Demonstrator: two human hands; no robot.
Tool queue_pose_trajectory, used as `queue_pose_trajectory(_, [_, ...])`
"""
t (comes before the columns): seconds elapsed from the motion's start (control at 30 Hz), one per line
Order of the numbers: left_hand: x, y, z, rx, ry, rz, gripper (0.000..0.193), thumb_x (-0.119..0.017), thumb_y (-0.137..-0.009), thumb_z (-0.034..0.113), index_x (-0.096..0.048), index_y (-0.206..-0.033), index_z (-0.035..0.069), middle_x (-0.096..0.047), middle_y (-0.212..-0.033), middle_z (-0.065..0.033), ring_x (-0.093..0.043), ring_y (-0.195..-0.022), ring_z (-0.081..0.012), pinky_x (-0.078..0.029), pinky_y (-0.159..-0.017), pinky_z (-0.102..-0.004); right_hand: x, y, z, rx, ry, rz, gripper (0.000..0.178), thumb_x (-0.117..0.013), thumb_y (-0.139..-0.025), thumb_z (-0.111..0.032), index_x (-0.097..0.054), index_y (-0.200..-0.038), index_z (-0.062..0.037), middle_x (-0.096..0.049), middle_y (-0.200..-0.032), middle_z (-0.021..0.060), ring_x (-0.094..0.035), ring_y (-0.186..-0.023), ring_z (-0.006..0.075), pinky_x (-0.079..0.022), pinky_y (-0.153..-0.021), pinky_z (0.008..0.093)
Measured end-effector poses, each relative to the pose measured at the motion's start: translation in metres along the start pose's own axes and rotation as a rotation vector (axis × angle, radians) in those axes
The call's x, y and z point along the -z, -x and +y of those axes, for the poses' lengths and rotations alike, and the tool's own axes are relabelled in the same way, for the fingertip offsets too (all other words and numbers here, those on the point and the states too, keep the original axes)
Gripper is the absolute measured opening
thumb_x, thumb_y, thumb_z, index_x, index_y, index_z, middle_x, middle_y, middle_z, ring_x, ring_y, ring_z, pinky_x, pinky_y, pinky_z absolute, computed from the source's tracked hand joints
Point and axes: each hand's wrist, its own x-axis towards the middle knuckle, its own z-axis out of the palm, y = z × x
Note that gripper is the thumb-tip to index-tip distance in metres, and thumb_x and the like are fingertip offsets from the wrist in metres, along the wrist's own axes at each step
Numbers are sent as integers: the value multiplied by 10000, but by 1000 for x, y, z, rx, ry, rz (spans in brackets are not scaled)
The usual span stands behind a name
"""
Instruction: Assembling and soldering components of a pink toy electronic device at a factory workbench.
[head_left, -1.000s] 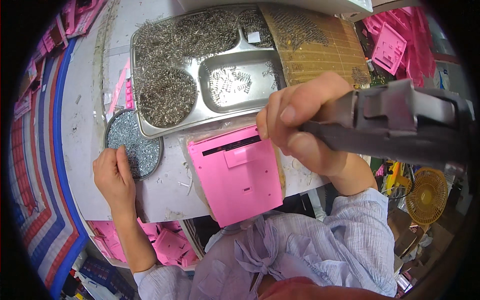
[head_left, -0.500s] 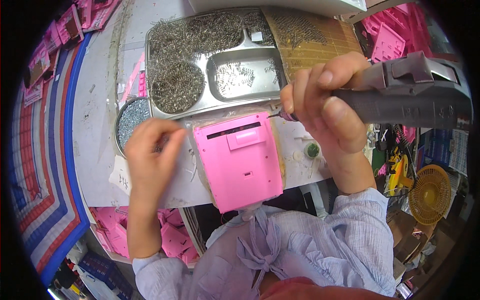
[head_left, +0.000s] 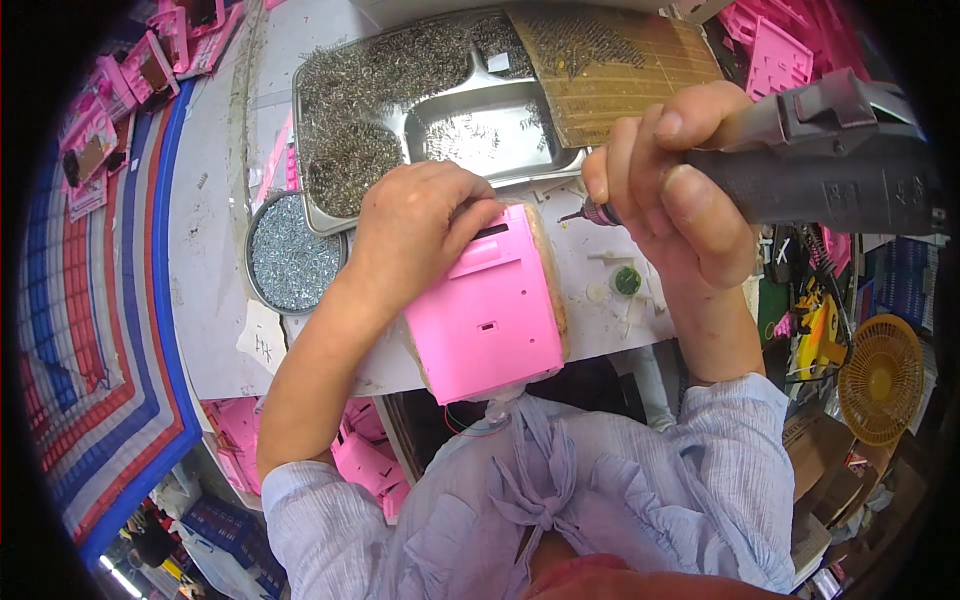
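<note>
A pink plastic housing (head_left: pixel 485 350) with a dark slot and small screw holes lies on a soft pad (head_left: pixel 554 300) at the table's front edge. Over its far left part is my left hand (head_left: pixel 415 225), fingers curled and pinched together at the slot; whatever they may hold is hidden. My right hand (head_left: pixel 690 185) wraps round a dark electric screwdriver (head_left: pixel 815 185). Its thin bit (head_left: pixel 572 216) points left, just off the housing's far right corner. A round tin of small silvery screws (head_left: pixel 295 255) stands left of the housing.
Beyond lies a metal compartment tray (head_left: pixel 480 85) heaped with small springs, beside brown cardboard (head_left: pixel 620 70) with more springs. A green-topped little pot (head_left: pixel 626 280) is on the right. Pink parts (head_left: pixel 780 55) pile up far right; others lie below the table edge. A yellow fan (head_left: pixel 880 380) stands lower right.
My left hand has moved right, from beside the screw tin onto the housing's far left part. The screwdriver bit has drawn slightly right, away from the housing's corner.
</note>
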Motion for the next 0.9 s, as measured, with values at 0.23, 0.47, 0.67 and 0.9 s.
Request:
queue_pose_trajectory(0.23, [11, 0, 2, 237, 215, -52, 124, -728, -906, 105, -734, -925, -18, -723, -825, -110, -679, -731, -191, -536, -658, -313, 6, -1, 0, -3, 10, -46, 279, -623, -965, -177, -534, -1212, -83, -437, -620, -18, -425, -548, 107, -481, -692, 337])
queue_pose_trajectory(0.47, [6, 1, 1, 480, 500, -90, 133, -730, -928, 94, -729, -928, -39, -715, -801, -52, -633, -725, -84, -511, -655, -250, 9, 0, 11, 71, 35, -9, 274, -589, -962, -149, -526, -1215, -64, -424, -608, -21, -426, -535, 104, -491, -701, 341])
queue_pose_trajectory(0.67, [16, -4, 8, 460, 353, -130, 151, -760, -901, 110, -701, -864, -24, -704, -774, -45, -620, -684, -89, -490, -636, -253, 12, -1, 10, 72, 22, -34, 276, -573, -960, -128, -530, -1224, -60, -424, -611, -21, -422, -540, 101, -496, -710, 346])
queue_pose_trajectory(0.9, [7, -8, -5, -40, -28, -67, 148, -753, -875, 163, -704, -851, 25, -679, -772, -113, -658, -695, -272, -520, -637, -373, 12, -2, 12, 65, 15, -20, 280, -566, -959, -111, -542, -1232, -56, -435, -625, -16, -413, -548, 95, -492, -708, 342])
